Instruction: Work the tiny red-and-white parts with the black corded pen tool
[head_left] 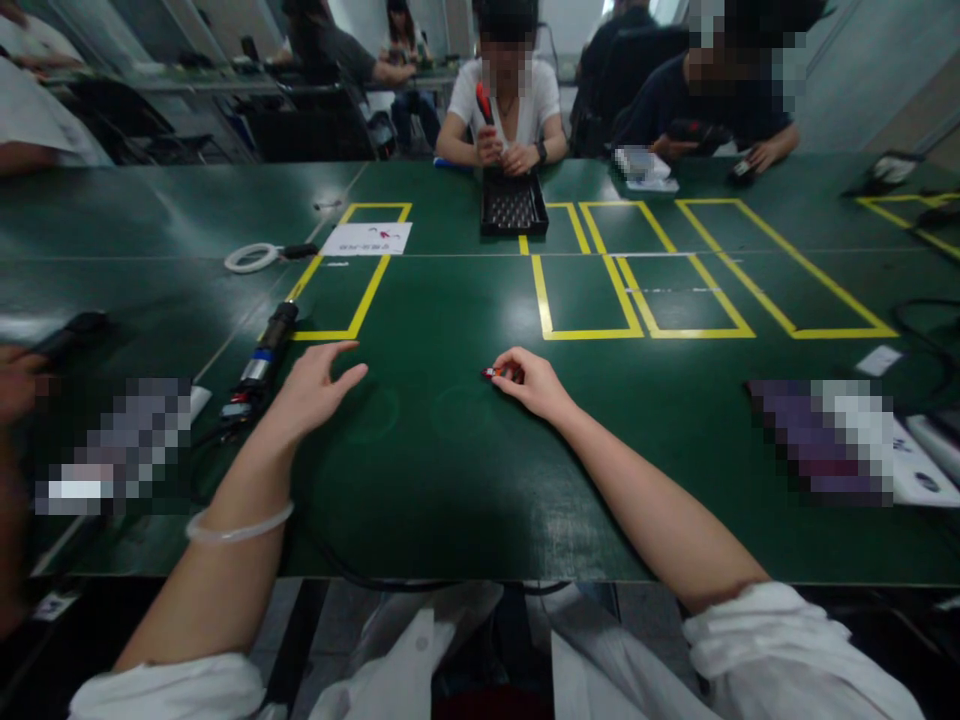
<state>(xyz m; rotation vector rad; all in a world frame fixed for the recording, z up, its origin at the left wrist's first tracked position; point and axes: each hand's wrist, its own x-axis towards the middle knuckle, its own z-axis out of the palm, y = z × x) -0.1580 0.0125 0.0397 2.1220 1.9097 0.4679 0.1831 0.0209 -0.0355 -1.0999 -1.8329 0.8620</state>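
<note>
My left hand [313, 385] is raised over the green table, its thumb and fingers apart with nothing between them. A white bangle circles that wrist. Just left of it lies a black cylindrical tool [261, 360] with a silver and blue band, perhaps an electric screwdriver. Near the table's middle, my right hand [536, 385] pinches a small red-and-orange object [493, 373] with a pointed, pale-marked end toward the left. My fingers cover most of it, so its kind is unclear.
Yellow tape outlines [592, 334] mark the green table [465, 480]. A white printed sheet [367, 238] and a coiled white cable [251, 258] lie at left. Opposite, a person [510, 120] holds a red-and-black tool over a black tray [514, 210]. Blurred packages [825, 440] lie right.
</note>
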